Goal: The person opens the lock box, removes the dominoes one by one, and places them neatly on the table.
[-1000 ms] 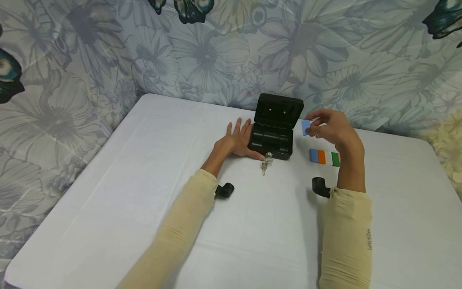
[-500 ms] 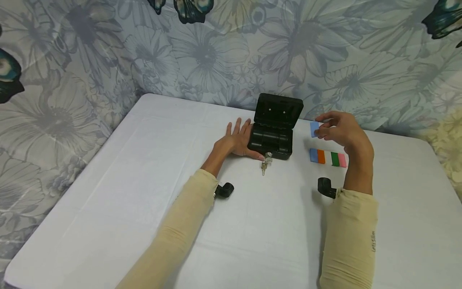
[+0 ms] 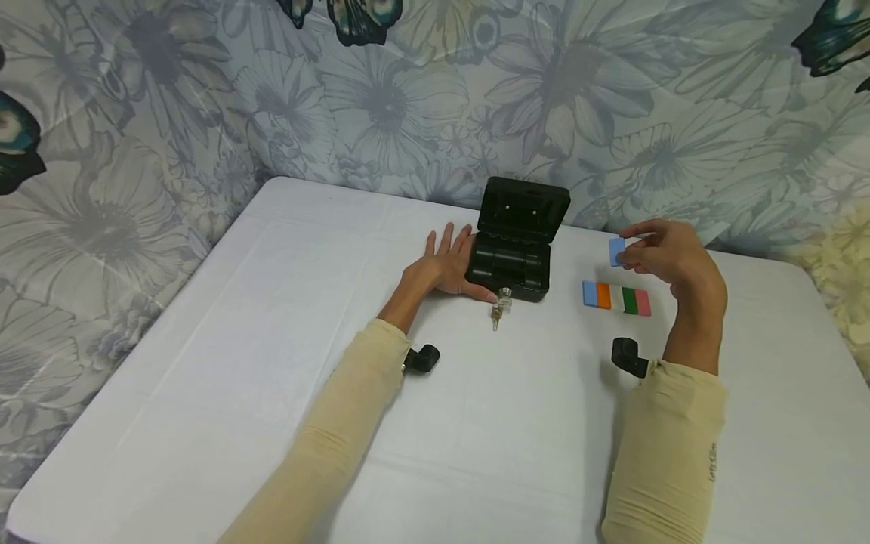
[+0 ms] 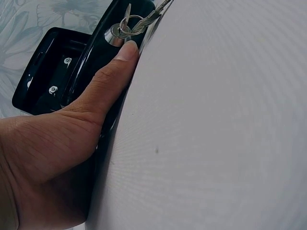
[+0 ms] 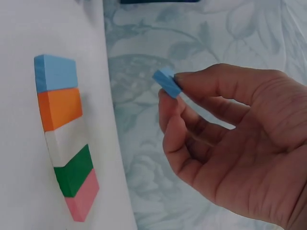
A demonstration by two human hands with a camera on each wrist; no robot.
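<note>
In the head view a black lidded metal box (image 3: 508, 261) stands with its lid raised near the table's back edge. My left hand (image 3: 443, 270) rests against its left side, fingers spread and straight. The left wrist view shows the thumb (image 4: 103, 84) lying along the box front, its tip beside the lock (image 4: 114, 35) with keys (image 4: 136, 24) on a ring. Between thumb and fingertips my right hand (image 3: 673, 253) pinches a small light blue block (image 5: 167, 83), held above the table to the right of the box.
Nearer than the right hand, a row of flat blocks lies side by side: blue (image 3: 590, 293), orange (image 3: 603, 295), white (image 3: 616, 298), green (image 3: 630, 301) and pink (image 3: 643, 302). Flower-patterned cloth (image 3: 408, 98) hangs behind the white table (image 3: 503, 438).
The right hand has moved to the right, away from the box, carrying the light blue block, and the whole row now shows. My left hand stays on the box.
</note>
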